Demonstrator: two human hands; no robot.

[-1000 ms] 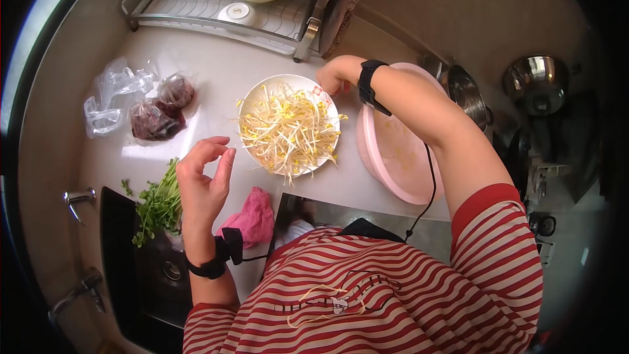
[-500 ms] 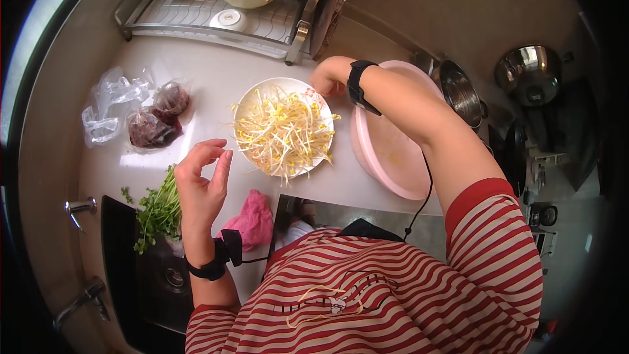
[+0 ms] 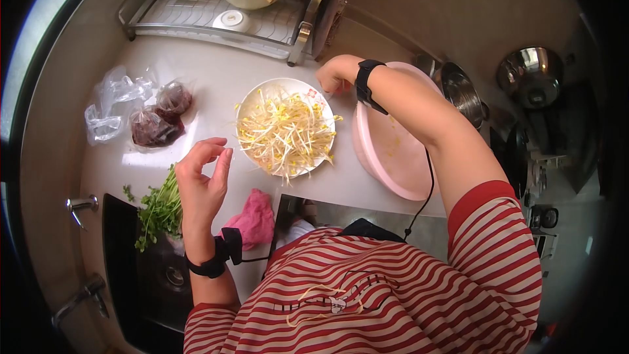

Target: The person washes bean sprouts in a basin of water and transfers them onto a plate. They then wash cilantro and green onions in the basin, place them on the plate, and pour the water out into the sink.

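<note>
A white plate (image 3: 247, 97) heaped with bean sprouts (image 3: 285, 132) sits on the counter between my hands. My left hand (image 3: 202, 172) hovers just left of the plate, thumb and fingers curved with a gap between them and nothing in it. At the plate's upper right, my right hand (image 3: 335, 75) is bent down with its fingers curled in, between the plate's rim and a pink basin (image 3: 368, 151). Its fingertips are mostly hidden, so what they hold, if anything, does not show. My right forearm crosses over the basin.
Bagged dark red food (image 3: 157, 126) and a clear plastic bag (image 3: 118, 101) lie at left. Green herbs (image 3: 160, 213) rest at the black sink's edge (image 3: 121, 255), near a pink cloth (image 3: 252, 219). A dish rack (image 3: 196, 26) stands behind; metal pots (image 3: 462, 92) are at right.
The view has shifted very slightly. My right hand has barely moved, and my left hand keeps its pose beside the plate.
</note>
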